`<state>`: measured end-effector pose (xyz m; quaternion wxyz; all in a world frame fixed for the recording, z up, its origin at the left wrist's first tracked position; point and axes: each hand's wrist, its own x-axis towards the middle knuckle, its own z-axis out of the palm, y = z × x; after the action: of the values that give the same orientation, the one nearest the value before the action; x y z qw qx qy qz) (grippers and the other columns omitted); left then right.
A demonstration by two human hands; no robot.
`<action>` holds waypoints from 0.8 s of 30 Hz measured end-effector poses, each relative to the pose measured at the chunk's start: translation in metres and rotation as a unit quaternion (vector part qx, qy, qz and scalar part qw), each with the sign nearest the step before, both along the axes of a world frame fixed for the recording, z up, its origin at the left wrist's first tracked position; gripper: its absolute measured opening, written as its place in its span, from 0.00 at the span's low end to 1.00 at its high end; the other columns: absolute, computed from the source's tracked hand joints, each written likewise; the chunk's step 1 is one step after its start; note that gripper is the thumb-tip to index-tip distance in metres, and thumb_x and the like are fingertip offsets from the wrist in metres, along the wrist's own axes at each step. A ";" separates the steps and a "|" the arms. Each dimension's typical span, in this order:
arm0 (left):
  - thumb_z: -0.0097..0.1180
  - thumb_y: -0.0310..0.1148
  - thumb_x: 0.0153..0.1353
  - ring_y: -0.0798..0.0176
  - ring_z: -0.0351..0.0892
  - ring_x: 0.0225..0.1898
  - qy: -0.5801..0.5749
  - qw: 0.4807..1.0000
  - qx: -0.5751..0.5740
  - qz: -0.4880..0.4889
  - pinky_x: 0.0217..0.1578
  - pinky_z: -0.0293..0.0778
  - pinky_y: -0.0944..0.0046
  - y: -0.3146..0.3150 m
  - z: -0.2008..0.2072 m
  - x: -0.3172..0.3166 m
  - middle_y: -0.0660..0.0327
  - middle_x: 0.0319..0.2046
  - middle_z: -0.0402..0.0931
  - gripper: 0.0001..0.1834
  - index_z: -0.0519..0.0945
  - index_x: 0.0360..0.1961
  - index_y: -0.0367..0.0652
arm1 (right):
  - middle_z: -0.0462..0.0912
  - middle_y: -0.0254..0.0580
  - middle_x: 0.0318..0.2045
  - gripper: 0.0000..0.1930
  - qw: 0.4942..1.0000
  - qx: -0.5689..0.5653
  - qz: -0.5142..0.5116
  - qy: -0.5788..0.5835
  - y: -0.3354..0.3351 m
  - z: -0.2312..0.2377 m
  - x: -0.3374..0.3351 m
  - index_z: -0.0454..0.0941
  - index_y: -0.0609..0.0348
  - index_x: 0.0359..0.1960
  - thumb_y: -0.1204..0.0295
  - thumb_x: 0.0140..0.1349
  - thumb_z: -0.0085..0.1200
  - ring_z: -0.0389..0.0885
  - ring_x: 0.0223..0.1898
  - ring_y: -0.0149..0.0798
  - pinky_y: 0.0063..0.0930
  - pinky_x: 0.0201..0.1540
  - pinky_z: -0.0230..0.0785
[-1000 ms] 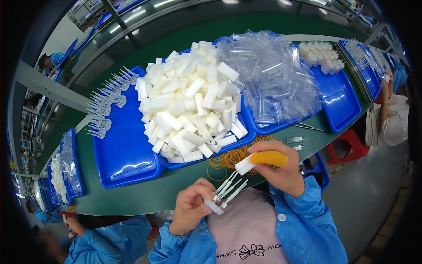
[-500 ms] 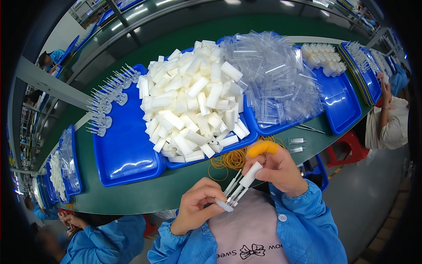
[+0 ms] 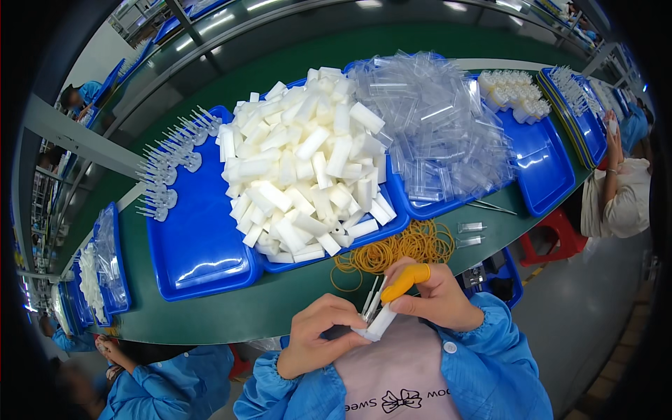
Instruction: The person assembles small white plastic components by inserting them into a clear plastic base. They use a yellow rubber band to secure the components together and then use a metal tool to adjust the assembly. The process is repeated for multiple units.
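Note:
My left hand pinches the base of a clear plastic part with thin upright prongs, low in front of my chest. My right hand, with a yellow finger cot on one finger, grips a white foam block. The block sits down against the base, beside the bare prongs; whether a prong runs inside it is hidden. A large heap of similar white foam blocks fills a blue tray beyond my hands.
Clear plastic sleeves are piled in a tray to the right. Pronged parts line the left blue tray. Rubber bands, tweezers and two small clear pieces lie on the green table. Co-workers sit at both sides.
The white foam block has moved down along the pronged part to its base. My right hand has come lower and nearer my left hand, uncovering more rubber bands.

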<state>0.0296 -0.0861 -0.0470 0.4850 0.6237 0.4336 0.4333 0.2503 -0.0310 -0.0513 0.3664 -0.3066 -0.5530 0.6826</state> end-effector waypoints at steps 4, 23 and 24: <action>0.69 0.21 0.44 0.65 0.78 0.35 -0.035 0.998 -0.013 0.058 0.35 0.77 0.69 -0.002 -0.006 0.003 0.55 0.35 0.77 0.14 0.81 0.35 0.36 | 0.79 0.41 0.38 0.11 0.981 0.180 0.001 -0.075 0.023 0.009 -0.002 0.81 0.60 0.40 0.74 0.54 0.61 0.76 0.42 0.40 0.29 0.46 0.67; 0.63 0.18 0.49 0.62 0.77 0.36 -0.064 0.984 0.030 0.163 0.38 0.72 0.68 -0.001 -0.006 -0.003 0.55 0.36 0.78 0.11 0.83 0.35 0.36 | 0.81 0.40 0.31 0.10 0.955 0.120 -0.242 -0.125 0.073 -0.005 -0.027 0.77 0.67 0.41 0.75 0.58 0.54 0.78 0.37 0.31 0.26 0.43 0.69; 0.63 0.18 0.49 0.62 0.77 0.36 -0.053 0.985 0.048 0.155 0.38 0.72 0.68 -0.001 -0.005 -0.003 0.56 0.35 0.79 0.10 0.83 0.35 0.36 | 0.81 0.41 0.33 0.11 0.970 0.064 -0.223 -0.066 0.069 -0.001 -0.023 0.76 0.66 0.43 0.75 0.59 0.53 0.78 0.38 0.31 0.26 0.45 0.69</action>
<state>0.0269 -0.0869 -0.0520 0.4037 0.5481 0.4775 0.5555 0.2268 0.0380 -0.0523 0.4910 -0.4429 -0.5364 0.5245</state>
